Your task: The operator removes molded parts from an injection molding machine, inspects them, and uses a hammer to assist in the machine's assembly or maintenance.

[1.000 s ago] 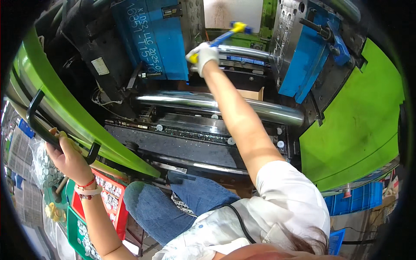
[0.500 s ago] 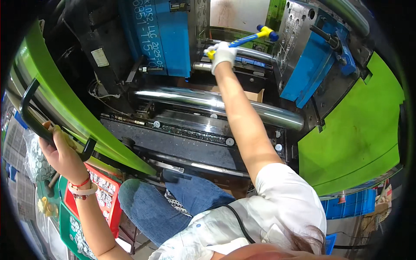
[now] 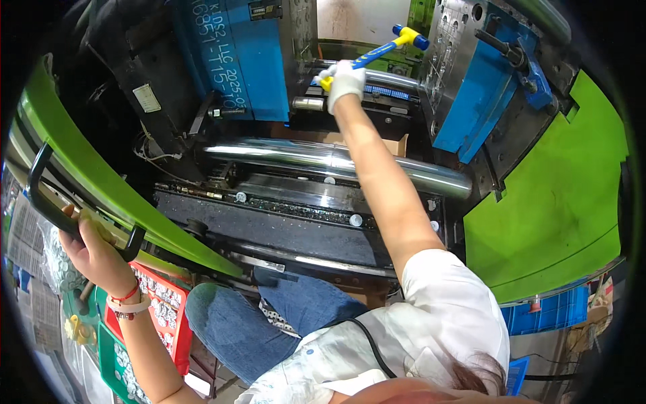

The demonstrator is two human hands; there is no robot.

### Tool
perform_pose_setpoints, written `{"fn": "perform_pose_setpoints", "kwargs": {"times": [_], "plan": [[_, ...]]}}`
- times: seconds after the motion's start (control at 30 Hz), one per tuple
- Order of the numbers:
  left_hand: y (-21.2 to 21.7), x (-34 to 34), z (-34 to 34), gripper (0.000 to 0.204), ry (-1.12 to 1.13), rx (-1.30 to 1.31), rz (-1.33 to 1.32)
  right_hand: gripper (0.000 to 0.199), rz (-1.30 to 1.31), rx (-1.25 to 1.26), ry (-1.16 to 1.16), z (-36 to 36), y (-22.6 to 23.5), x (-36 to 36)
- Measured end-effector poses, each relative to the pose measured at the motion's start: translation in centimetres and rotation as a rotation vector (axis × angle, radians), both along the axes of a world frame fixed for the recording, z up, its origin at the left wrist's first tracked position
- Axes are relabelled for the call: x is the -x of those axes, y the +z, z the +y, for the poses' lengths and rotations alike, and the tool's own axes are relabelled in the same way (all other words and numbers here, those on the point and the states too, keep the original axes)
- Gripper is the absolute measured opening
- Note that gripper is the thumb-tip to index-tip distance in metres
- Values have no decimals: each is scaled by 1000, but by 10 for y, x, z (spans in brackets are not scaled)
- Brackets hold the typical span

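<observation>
My right hand (image 3: 347, 82), in a white glove, grips a mallet (image 3: 382, 52) by its blue and yellow handle. The mallet's yellow head with blue faces points up and right, close to the metal mould half (image 3: 445, 74) on the right. My right arm reaches across the machine, between the two blue-backed mould halves. At the left, my bare left hand (image 3: 101, 252) is wrapped around the black bar handle (image 3: 40, 192) of a curved green machine door (image 3: 111, 175). The glove hides part of the mallet's grip.
A thick polished steel bar (image 3: 269, 149) crosses below my right arm. The other mould half (image 3: 259, 74) stands at the left. Small pale round pieces lie on the machine bed (image 3: 282, 232). Red (image 3: 182, 323) and green (image 3: 108, 350) trays of pieces sit by my left forearm.
The mallet's head has swung slightly up and left, its handle now steeper. My left hand stays on the handle, and the view has shifted a little.
</observation>
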State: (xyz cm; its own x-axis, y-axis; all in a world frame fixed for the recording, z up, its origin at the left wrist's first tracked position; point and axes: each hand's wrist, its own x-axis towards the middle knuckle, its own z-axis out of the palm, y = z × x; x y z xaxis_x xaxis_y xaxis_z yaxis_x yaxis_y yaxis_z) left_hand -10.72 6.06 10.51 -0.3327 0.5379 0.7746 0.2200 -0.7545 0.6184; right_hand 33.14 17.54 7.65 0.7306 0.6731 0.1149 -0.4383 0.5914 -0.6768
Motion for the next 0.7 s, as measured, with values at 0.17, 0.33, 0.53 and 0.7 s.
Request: {"fn": "perform_pose_setpoints", "kwargs": {"times": [0.17,0.33,0.53,0.7], "plan": [[-10,18,0,25,-38,67,26,4,-39,211,409,23,-37,39],[-1,-1,-2,23,-22,8,-6,3,-124,109,144,-17,-24,-2],[6,-13,-2,23,-19,0,25,12,112,-12,31,8,-15,1],[1,-6,-4,23,58,-17,63,6,-162,215,377,-12,-25,30]]}}
